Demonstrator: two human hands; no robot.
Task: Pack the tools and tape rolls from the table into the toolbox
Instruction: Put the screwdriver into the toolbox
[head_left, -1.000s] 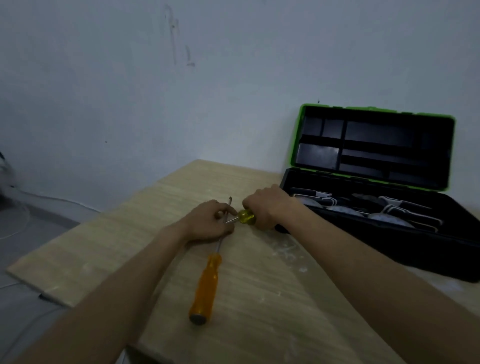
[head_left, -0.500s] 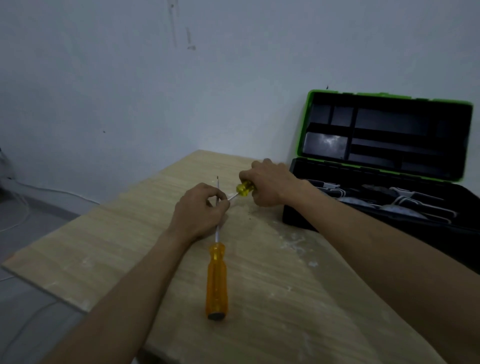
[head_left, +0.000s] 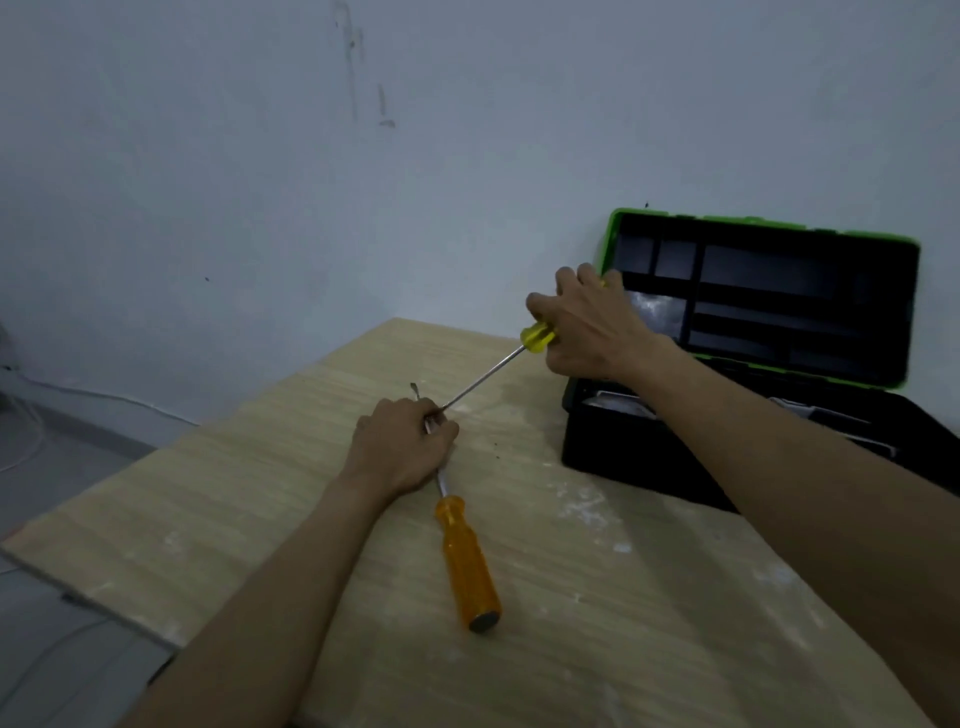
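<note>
Hands: right hand (head_left: 592, 327) grips slim yellow-handled steel screwdriver (head_left: 536, 336) just left of open black green-lidded toolbox (head_left: 623, 452), left hand (head_left: 402, 447) clasps orange-handled screwdriver (head_left: 467, 561) by its shaft farther left; best lift tips over box wall, lay flat.

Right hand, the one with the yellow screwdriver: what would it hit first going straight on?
Probably the toolbox lid, which stands open: the right hand, gripping the yellow screwdriver, points at its green left edge. Depth between them is unclear.
</note>
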